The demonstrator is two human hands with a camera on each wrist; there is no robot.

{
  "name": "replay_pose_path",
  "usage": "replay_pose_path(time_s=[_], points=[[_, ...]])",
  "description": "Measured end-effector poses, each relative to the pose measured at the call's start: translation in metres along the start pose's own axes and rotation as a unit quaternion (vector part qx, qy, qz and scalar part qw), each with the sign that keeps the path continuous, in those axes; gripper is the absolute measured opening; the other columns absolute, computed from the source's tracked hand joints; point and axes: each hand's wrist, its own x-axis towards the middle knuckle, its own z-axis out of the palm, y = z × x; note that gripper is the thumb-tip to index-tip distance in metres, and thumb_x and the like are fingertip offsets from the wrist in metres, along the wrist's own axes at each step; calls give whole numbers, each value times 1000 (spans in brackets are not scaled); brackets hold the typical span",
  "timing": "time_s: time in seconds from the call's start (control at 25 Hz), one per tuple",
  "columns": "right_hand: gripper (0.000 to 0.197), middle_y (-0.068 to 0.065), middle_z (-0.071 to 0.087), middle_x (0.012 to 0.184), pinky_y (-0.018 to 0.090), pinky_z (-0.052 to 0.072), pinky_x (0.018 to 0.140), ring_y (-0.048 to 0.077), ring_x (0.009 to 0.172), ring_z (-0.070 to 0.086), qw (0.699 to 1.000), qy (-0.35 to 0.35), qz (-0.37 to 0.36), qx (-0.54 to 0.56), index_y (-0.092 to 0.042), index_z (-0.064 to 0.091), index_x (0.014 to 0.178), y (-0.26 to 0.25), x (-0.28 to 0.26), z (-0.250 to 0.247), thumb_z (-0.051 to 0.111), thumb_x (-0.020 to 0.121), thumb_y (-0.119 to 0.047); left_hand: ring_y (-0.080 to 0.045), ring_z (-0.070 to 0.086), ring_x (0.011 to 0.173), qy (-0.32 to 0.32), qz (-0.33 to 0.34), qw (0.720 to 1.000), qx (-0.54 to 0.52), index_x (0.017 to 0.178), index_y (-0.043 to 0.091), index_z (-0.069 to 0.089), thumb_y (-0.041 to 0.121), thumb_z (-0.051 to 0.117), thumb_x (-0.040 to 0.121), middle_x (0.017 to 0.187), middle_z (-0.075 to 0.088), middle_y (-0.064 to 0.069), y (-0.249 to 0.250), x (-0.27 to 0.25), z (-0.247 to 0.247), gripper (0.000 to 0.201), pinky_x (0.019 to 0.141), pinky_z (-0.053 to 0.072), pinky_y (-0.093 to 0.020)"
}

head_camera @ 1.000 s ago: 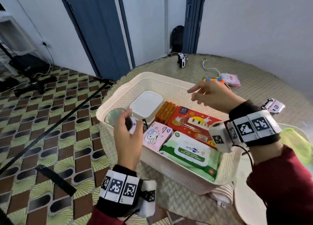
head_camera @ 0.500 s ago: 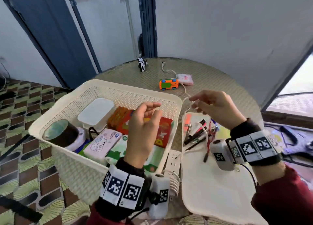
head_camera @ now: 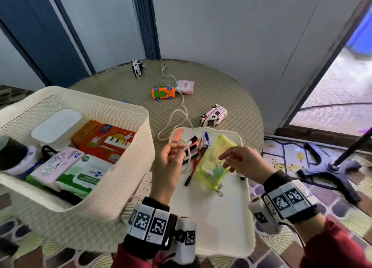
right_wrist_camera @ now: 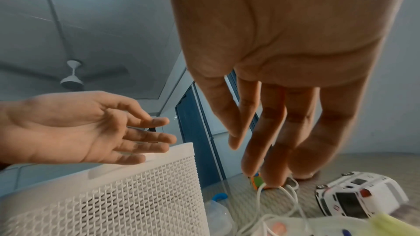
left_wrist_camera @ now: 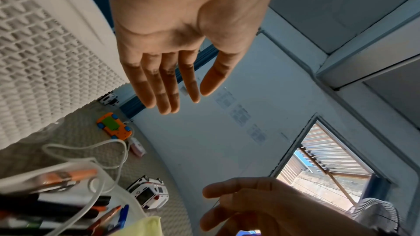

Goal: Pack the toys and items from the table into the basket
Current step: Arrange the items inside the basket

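Cream basket [head_camera: 128,146] partly filled, toys [head_camera: 213,115] outside

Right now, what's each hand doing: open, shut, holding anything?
Left hand: open, fingers straight, holding nothing.
Right hand: open, fingers relaxed, holding nothing.

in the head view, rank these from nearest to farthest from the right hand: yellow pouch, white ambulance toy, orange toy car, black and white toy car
From the right hand:
1. yellow pouch, on the tray under the fingers
2. white ambulance toy, just beyond the tray
3. orange toy car, mid-table, overturned
4. black and white toy car, at the far edge
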Motion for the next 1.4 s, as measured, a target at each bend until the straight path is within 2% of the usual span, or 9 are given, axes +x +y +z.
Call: replay_pose_path(time_s=[0.08,0.2,0.32,0.48,0.76,0.92,1.08,1.24,1.4], points=[[25,10,72,82,11,47,56,17,62,61,1000,-1,8,4,-9,70,96,15,-2,-7,51,85,4,-4,56,75,-3,-10,1000,7,92,13,67,5,57,90,89,67,4,-10,1,15,14,63,43,-8],[22,8,71,82,32,54,65,16,63,61,999,7,30,13,-13,69,94,36,1,-16,53,85,-1,-4,58,76,-14,-30,999,24,96,10,68,6,58,89,92,68,3,-23,7,31,13,63,44,-11],[22,5,71,83,22,51,63,13,63,62,999,-6,36,9,-17,69,92,56,11,-23,53,86,-2,-8,62,86,-8,-54,998,36,93,15,69,9,60,88,96,71,2,-39,19,43,12,72,45,-20],[26,6,72,86,8,45,56,12,62,62,998,-43,36,-5,-22,67,88,90,41,-37,52,86,-1,-10,61,81,11,-81,996,29,94,9,68,4,60,87,90,70,-2,-58,36,74,12,64,44,-14],[29,2,68,78,9,46,61,-8,51,56,990,-131,25,-35,-20,68,90,130,112,-51,48,84,0,-22,64,90,62,-155,986,27,88,20,67,13,62,87,94,71,-4,-89,60,130,9,70,44,-27],[29,-2,62,72,27,53,74,12,71,65,982,-187,10,-31,-26,62,81,134,136,-45,49,84,0,-21,64,92,99,-162,982,18,90,20,68,15,64,87,93,70,-3,-89,61,144,7,70,46,-26],[27,11,69,90,25,51,70,12,63,58,970,-241,-22,-39,-23,64,86,121,161,-37,49,85,-1,-20,65,93,161,-155,975,-8,92,19,68,12,62,88,94,71,-2,-84,64,141,10,75,48,-27],[22,0,67,78,14,46,58,-3,48,54,956,-283,-68,-41,-22,67,87,106,197,-30,53,84,-5,-16,65,94,275,-111,955,-31,93,12,68,8,61,89,96,71,-3,-76,85,134,9,74,46,-21],[34,9,69,80,18,46,57,4,55,55,947,-296,-122,-17,-32,59,72,94,247,-26,52,83,0,-13,64,97,359,-83,929,-35,97,10,68,10,61,90,101,70,-1,-67,116,132,9,81,49,-21]])
